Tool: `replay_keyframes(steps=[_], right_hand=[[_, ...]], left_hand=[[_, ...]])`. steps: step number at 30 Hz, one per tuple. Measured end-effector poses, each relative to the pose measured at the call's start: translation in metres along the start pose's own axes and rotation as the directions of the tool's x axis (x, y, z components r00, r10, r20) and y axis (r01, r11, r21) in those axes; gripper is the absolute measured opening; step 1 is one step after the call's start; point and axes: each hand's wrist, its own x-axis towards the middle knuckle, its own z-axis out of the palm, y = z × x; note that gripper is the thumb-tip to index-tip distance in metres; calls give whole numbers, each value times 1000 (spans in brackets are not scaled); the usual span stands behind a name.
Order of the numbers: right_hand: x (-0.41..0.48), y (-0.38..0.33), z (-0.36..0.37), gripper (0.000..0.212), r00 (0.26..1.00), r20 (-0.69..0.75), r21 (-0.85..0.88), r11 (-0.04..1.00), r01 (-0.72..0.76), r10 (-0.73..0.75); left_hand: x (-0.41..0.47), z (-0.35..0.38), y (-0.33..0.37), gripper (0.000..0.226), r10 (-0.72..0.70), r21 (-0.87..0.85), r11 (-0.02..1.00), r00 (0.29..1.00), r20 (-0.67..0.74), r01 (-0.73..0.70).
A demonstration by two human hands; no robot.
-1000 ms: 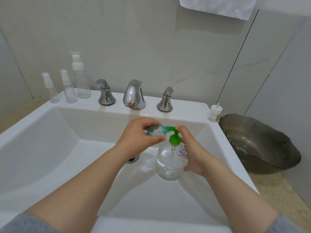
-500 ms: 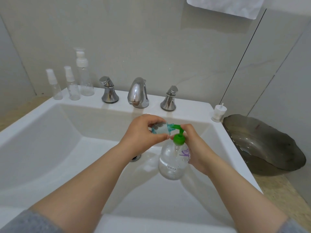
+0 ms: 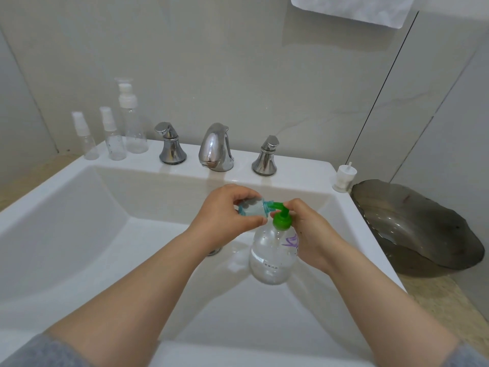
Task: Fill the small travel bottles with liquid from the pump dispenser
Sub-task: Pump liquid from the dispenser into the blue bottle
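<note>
Two hands busy, left hand [image 3: 225,214] pinching a small blue travel bottle [image 3: 250,208] sideways, mouth on the green nozzle [image 3: 275,206], right hand [image 3: 313,234] curled around the clear pump dispenser [image 3: 270,256], both above the white sink [image 3: 291,171], three spray bottles [image 3: 114,140] on its ledge

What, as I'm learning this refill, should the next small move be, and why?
Probably press the green pump down with the right hand: its spout sits in the small bottle, held by the left hand, and the dispenser holds liquid.
</note>
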Motion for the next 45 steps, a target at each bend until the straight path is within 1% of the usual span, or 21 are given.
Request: replay_keyframes(steps=[3,8,11,16,18,20,21,24,30,32,35,37,41,43,45], right_hand=[[1,3,2,36,998,-54,-89,996,7,-12],[5,7,2,48,998,-52,-170,985,16,-25],[7,8,2,61,999,-42,-184,983,12,-20],[7,6,2,68,1000,-27,-147,989,-1,-3],[7,5,1,65,1000,-13,-98,995,-1,0],[6,3,0,53,1000,-1,-43,999,2,-2],[5,3,0,50,1000,2,-22,1000,1,-1],[5,3,0,52,1000,-7,-17,1000,3,-3],[7,4,1,40,998,-51,-10,1000,19,-20],[6,5,2,44,998,-59,-35,999,20,-22],[5,6,5,60,996,-83,-102,995,10,-18],[6,6,4,66,997,-80,-117,993,9,-19],[3,4,3,67,999,-49,-161,987,5,-13],[2,4,4,67,998,-59,-173,985,10,-21],[2,4,5,63,997,-68,-181,983,17,-30]], left_hand=[[-1,0,1,37,-6,-18,1000,1000,-6,6],[1,-2,3,35,0,-45,999,999,-34,-1],[2,-2,2,36,1,-44,999,999,-43,-3],[3,-1,0,37,8,-29,1000,999,-43,-10],[3,-1,1,37,8,-30,1000,999,-43,-9],[3,-1,1,37,6,-32,999,999,-42,-7],[3,-1,1,38,5,-30,1000,999,-41,-6],[2,0,-1,39,4,-14,1000,999,-31,-4],[1,0,-1,40,-2,5,1000,1000,-21,2],[1,1,0,39,0,1,1000,1000,-21,0],[0,1,0,38,0,0,1000,1000,-20,0],[1,0,1,37,1,-1,1000,1000,-20,-1],[2,-2,3,36,-5,-33,999,999,-49,3],[2,-2,4,36,1,-32,999,999,-53,-2],[2,-2,4,36,5,-39,999,998,-57,-7]])
